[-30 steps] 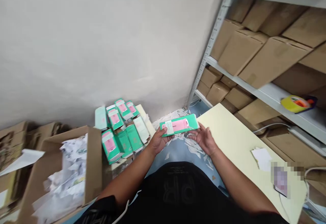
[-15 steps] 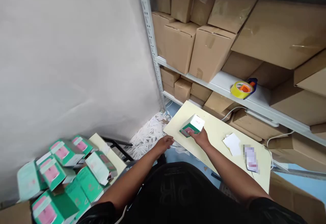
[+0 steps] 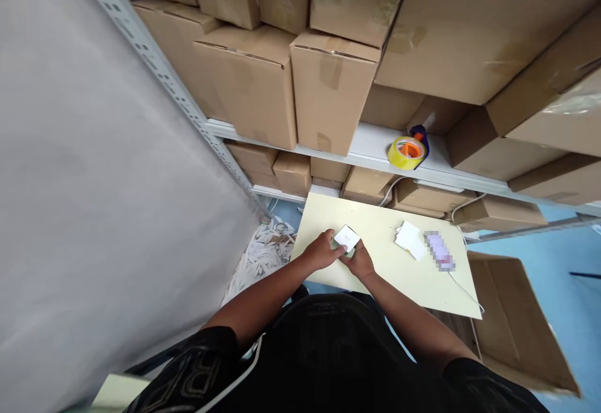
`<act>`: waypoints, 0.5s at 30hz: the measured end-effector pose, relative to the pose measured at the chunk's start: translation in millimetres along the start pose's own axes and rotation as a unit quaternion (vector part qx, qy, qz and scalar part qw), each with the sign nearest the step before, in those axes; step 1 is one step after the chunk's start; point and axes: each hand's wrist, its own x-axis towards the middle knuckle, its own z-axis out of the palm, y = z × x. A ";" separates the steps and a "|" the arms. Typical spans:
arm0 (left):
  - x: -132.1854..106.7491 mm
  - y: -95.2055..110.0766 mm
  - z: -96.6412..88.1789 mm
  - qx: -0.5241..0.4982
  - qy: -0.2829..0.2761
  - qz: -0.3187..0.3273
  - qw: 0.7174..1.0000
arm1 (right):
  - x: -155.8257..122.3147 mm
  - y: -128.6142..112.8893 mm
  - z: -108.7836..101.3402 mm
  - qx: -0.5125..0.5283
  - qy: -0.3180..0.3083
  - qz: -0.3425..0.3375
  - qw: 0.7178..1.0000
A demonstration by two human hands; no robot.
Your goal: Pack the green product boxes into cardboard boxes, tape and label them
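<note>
A small carton (image 3: 347, 238) with a white end face and green sides is held between my two hands above the pale yellow table (image 3: 375, 275). My left hand (image 3: 325, 250) grips its left side, with the thumb on the white face. My right hand (image 3: 360, 261) holds the lower right side, its fingers closed round the edge. The hands cover most of the carton's green sides. To the right of my hands, white paper pieces (image 3: 410, 240) lie on the table, and a blurred phone-like item (image 3: 439, 251) with a cable is beyond them.
A metal shelf (image 3: 366, 142) full of cardboard boxes (image 3: 333, 94) rises behind the table. On its ledge sits a yellow tape roll in a dispenser (image 3: 406, 152). An open cardboard box (image 3: 516, 313) stands at right. Shredded paper (image 3: 258, 253) covers the floor by the wall.
My left hand has come over to the carton and taken hold of it alongside my right hand. The carton's white end now faces up. My view has swung right, leaving the green cartons mostly out of sight.
</note>
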 end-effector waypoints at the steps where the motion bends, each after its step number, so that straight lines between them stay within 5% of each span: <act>1: 8.5 6.5 1.9 0.026 -0.009 0.008 1.000 | -4.7 -0.1 -0.9 -0.016 -0.005 -0.009 1.000; 10: 44.0 34.2 12.8 0.199 -0.009 0.078 0.977 | -17.6 9.0 -36.9 -0.048 -0.131 -0.167 0.976; 15: 40.8 53.0 4.6 0.327 -0.014 0.113 0.938 | 9.5 7.7 -40.9 0.010 -0.092 -0.085 0.992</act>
